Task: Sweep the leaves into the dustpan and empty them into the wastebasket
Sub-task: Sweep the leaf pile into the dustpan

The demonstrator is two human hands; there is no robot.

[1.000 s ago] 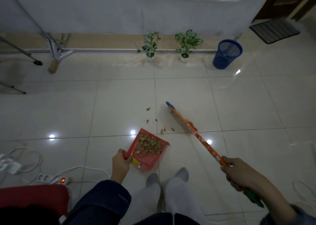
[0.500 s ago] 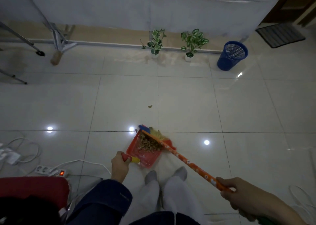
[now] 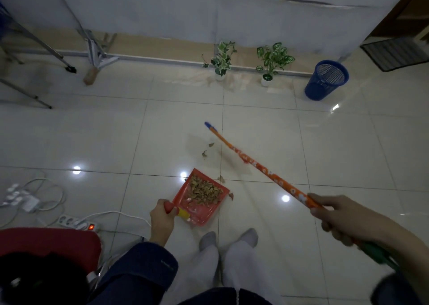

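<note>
A red dustpan (image 3: 210,214) rests on the tiled floor just ahead of my feet, holding a heap of dry brown leaves (image 3: 203,192). My left hand (image 3: 162,221) grips its red and yellow handle. My right hand (image 3: 341,216) holds the orange patterned broom (image 3: 262,169), whose blue-tipped far end points up and left, beyond the pan. A few loose leaves (image 3: 207,149) lie on the floor ahead of the pan and at its right edge. The blue mesh wastebasket (image 3: 326,80) stands by the far wall at the right.
Two potted plants (image 3: 271,63) stand by the far wall. A power strip with white cables (image 3: 76,222) lies on the floor at the left. A red seat (image 3: 46,242) is at lower left, metal stand legs (image 3: 95,54) at upper left, and a dark mat (image 3: 394,54) at upper right.
The broom head was over the dustpan half a second ago; it has swung out ahead and to the right, past the loose leaves. The dustpan has stayed in place.
</note>
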